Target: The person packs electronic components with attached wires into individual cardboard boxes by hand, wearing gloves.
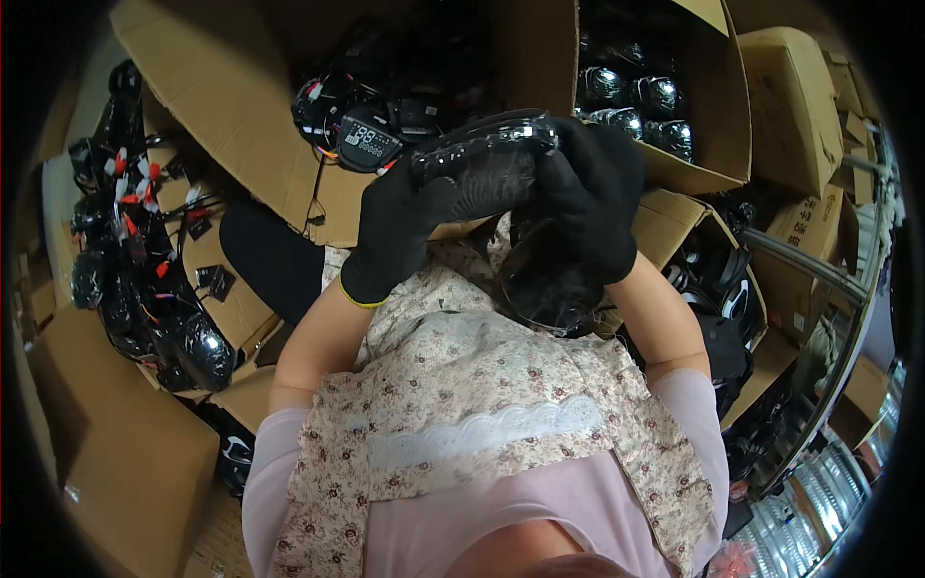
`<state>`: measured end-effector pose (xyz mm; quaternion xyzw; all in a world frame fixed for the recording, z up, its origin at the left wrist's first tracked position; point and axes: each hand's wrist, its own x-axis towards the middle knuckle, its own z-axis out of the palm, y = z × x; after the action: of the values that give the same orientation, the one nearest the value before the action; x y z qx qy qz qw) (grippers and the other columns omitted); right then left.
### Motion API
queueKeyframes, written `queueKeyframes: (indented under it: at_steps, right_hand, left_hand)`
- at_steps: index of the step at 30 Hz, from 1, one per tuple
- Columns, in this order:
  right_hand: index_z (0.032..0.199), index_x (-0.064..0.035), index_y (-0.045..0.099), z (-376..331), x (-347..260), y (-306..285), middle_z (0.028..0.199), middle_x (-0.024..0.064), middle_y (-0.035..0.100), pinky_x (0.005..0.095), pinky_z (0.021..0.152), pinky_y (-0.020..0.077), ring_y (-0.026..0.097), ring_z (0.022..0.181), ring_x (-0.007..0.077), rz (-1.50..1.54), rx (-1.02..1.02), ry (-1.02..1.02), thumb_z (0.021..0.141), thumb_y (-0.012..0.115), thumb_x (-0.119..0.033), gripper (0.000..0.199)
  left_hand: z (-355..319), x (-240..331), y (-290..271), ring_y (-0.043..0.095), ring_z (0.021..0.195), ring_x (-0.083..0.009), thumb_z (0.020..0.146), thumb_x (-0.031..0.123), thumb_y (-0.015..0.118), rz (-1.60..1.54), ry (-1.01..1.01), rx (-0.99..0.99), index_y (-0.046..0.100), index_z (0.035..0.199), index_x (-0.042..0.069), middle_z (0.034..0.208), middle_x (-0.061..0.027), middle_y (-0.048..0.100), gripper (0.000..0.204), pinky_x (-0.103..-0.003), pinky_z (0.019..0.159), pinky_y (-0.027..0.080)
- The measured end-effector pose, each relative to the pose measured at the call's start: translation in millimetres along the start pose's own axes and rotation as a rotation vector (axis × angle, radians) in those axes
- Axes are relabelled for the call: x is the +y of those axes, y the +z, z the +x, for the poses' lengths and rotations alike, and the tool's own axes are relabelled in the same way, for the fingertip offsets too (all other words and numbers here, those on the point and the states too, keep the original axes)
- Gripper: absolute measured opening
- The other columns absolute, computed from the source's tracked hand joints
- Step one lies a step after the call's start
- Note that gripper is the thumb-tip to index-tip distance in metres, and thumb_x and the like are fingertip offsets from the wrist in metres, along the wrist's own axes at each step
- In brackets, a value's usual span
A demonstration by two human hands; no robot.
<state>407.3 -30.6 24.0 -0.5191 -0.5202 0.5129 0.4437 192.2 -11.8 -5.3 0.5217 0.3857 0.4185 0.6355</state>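
Note:
Both my hands wear black gloves and grip a glossy black curved part in front of my lap. The part has a shiny upper rim and a dark, ribbed-looking face; its exact kind I cannot tell. My left hand, with a yellow cuff edge, closes on its left end. On the right end, my right hand is wrapped around it, hiding that side. Just below my right hand, a dark bundle that looks like clear or black plastic film rests on my patterned apron.
Ahead, an open carton holds black digital display units with wires. Another carton at the far right holds glossy black domed parts. Wired black parts pile up at the left. A metal rail runs along the right.

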Motion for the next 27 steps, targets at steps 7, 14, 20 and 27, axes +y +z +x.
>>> queueKeyframes:
  at_steps: [7,14,20,27]
  right_hand:
    - [0.110,-0.0003,0.061,3,-9,10,0.094,0.0021,0.064,0.0268,0.080,0.0484,0.060,0.089,0.0101,0.075,0.116,-0.044,0.093,0.062,-0.012,0.021]
    - [0.113,0.0001,0.059,23,-10,14,0.096,0.0059,0.063,0.0310,0.086,0.0500,0.062,0.095,0.0175,-0.373,-0.042,-0.276,0.084,0.072,-0.007,0.033]
    - [0.127,-0.0019,0.054,41,11,20,0.109,0.0052,0.063,0.0292,0.091,0.0482,0.059,0.102,0.0149,0.499,-0.021,0.184,0.091,0.068,-0.014,0.041]
    - [0.127,-0.0037,0.056,36,20,25,0.116,0.0076,0.063,0.0289,0.092,0.0496,0.060,0.104,0.0132,0.256,-0.066,-0.065,0.090,0.067,-0.010,0.039]
  left_hand:
    - [-3,-19,2,0.059,0.108,-0.0179,0.088,0.032,0.070,-0.048,-0.013,0.052,0.051,0.132,-0.003,0.117,-0.0104,0.063,0.059,-0.033,0.096,0.046]
    - [32,51,-1,0.060,0.107,-0.0195,0.077,0.013,0.077,0.436,-0.041,-0.181,0.045,0.135,0.001,0.117,-0.0097,0.062,0.068,-0.033,0.096,0.047]
    - [36,-9,-32,0.055,0.110,-0.0136,0.093,0.020,0.065,-0.434,0.167,-0.004,0.042,0.137,0.002,0.123,-0.0047,0.058,0.053,-0.029,0.096,0.045]
    - [48,34,-31,0.059,0.112,-0.0218,0.081,0.018,0.074,0.599,0.448,-0.034,0.055,0.130,0.004,0.125,-0.0114,0.060,0.054,-0.033,0.094,0.048]
